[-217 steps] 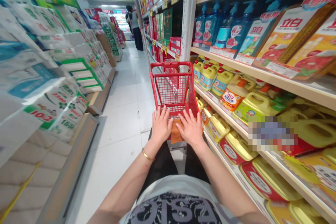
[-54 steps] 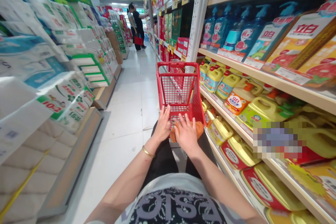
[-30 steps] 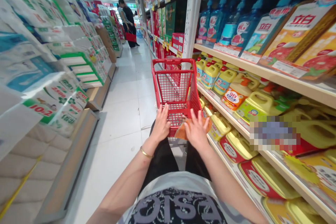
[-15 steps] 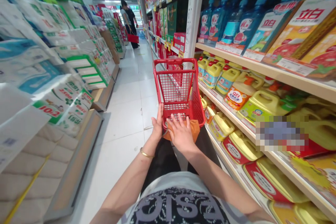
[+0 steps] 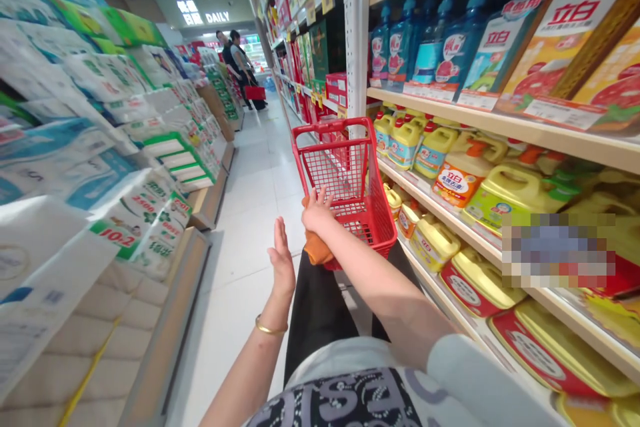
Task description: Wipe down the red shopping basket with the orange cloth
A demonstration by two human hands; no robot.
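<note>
A red plastic shopping basket (image 5: 376, 213) with a mesh wall and raised handle stands in front of my legs. My right hand (image 5: 319, 212) reaches across to its left side and presses an orange cloth (image 5: 317, 248) against the rim there. The cloth bunches under the palm and hangs down the outside; some fingers are spread over the edge. My left hand (image 5: 283, 260), with a gold bangle (image 5: 270, 327) at the wrist, is held up left of the basket. Its fingers are straight, and it touches neither basket nor cloth.
Shelves on the right carry yellow detergent jugs (image 5: 435, 159) and blue pump bottles (image 5: 453, 47). Stacked tissue packs (image 5: 145, 213) line the left side. A tiled aisle floor (image 5: 250, 193) runs between them. Two people (image 5: 240, 63) stand farther down, near a red basket (image 5: 255, 93).
My right hand and the orange cloth have moved from the basket's near rim to its left side. My left hand has drawn away from the basket, leftward and down.
</note>
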